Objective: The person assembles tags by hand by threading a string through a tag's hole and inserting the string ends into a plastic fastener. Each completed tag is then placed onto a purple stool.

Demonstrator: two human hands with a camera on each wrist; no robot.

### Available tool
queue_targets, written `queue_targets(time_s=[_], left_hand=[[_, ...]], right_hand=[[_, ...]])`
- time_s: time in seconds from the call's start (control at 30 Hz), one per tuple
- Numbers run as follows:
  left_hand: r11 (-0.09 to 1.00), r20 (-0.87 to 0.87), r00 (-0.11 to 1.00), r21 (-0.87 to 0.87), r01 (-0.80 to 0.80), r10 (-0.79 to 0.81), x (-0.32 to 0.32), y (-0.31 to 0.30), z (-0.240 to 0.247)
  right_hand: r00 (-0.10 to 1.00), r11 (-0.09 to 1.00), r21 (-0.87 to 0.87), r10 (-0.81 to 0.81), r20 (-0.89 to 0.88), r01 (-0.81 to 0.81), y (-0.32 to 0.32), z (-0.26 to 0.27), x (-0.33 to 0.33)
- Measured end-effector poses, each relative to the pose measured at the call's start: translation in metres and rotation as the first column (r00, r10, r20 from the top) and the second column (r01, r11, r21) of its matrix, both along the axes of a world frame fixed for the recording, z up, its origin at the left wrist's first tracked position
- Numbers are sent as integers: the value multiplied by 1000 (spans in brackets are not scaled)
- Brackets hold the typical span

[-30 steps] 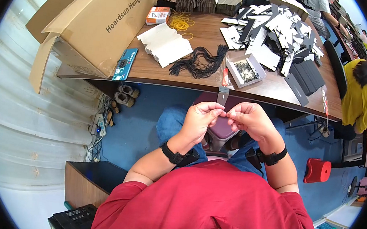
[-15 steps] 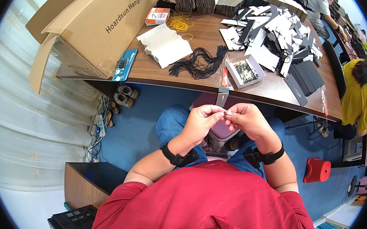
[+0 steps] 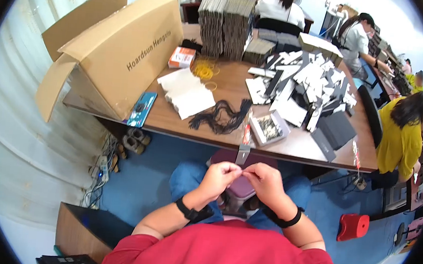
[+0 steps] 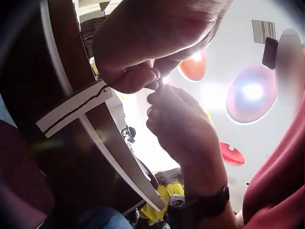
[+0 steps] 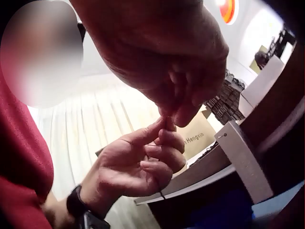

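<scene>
Pinching a thin black cord [image 4: 79, 109] between thumb and fingertips of the left hand [image 3: 218, 178]; grasping with the right hand [image 3: 266, 182], tip to tip with the left, apparently the same cord. Running along a narrow hang tag [image 3: 242, 155], just beyond both hands at the front edge of the wooden worktop [image 3: 233, 81]. Likely near weightless, limp and quick to slip: best pinched close to the end. Likely light, stiff card in the tag, easily creased: best held by the long edges, clear of the hole. Farther out, near a bundle of black cords [image 3: 229, 128] and a shallow box [image 3: 275, 138], before a heap of black and white tags [image 3: 304, 89]. Hidden by fingers: the cord's tip and any knot. Impossible to tell: the tag's support.
</scene>
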State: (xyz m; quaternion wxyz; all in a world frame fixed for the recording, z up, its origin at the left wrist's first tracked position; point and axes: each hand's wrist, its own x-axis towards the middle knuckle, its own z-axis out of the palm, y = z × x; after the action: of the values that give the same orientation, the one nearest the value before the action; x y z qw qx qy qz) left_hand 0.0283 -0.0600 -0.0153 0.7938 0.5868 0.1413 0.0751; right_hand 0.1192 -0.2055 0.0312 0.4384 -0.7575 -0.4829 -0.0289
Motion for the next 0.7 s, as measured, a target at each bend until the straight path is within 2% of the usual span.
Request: queue_targets(time_s=[0.03,0.07,0.1,0.2,0.23,0.27,0.3,0.33,0.37,0.4,0.47,0.5,0.53,0.6,0.67,0.7], left_hand=[[998,13,999,-50,31,-30,-1,1,3],[993,18,998,-102,61,-60,-2,1,7],[990,25,997,-123,71,-69,-2,2,9],[970,52,995,-222,100,-91,-4,0,14],[956,72,993,-272,109,-93,-4,0,20],[940,89,992,-321,118,-94,-3,0,24],[912,127,985,-379,157,-117,-2,2,20],[932,135,987,-340,126,-84,-1,-1,29],[912,146,988,-398,102,-47,0,-2,35],[885,152,988,-459,74,-4,1,0,37],[907,181,973,-417,-57,144,4,13,38],[899,196,955,-421,-122,222,5,25,36],[888,216,930,-421,-187,298,6,41,33],[838,249,823,-360,-410,510,-2,84,33],[803,267,766,-324,-500,585,-9,102,38],[784,274,740,-320,-532,614,-13,110,36]], right_hand=[[950,1000,-12,0,-311,-4,-1,1,0],[802,1000,-23,-2,-598,-14,-1,-1,0],[742,996,-19,54,-669,-89,-3,-6,4],[588,965,246,249,-769,-86,0,-14,4],[506,952,278,305,-807,-130,-1,-11,7],[334,934,347,355,-873,-83,-1,-4,2],[228,929,314,355,-907,-195,0,-5,1],[117,906,293,342,-933,-306,1,-9,-2],[140,884,303,371,-918,-357,5,-16,-10],[169,897,210,293,-941,-388,5,-25,-12],[227,891,15,132,-965,-454,4,-38,-13],[192,936,82,155,-969,-341,4,-39,-15],[217,957,56,122,-968,-286,2,-45,-11],[184,977,76,114,-976,-201,-9,-48,1],[248,979,32,83,-965,-202,-17,-45,8],[324,980,-9,56,-945,-197,-20,-44,12]])
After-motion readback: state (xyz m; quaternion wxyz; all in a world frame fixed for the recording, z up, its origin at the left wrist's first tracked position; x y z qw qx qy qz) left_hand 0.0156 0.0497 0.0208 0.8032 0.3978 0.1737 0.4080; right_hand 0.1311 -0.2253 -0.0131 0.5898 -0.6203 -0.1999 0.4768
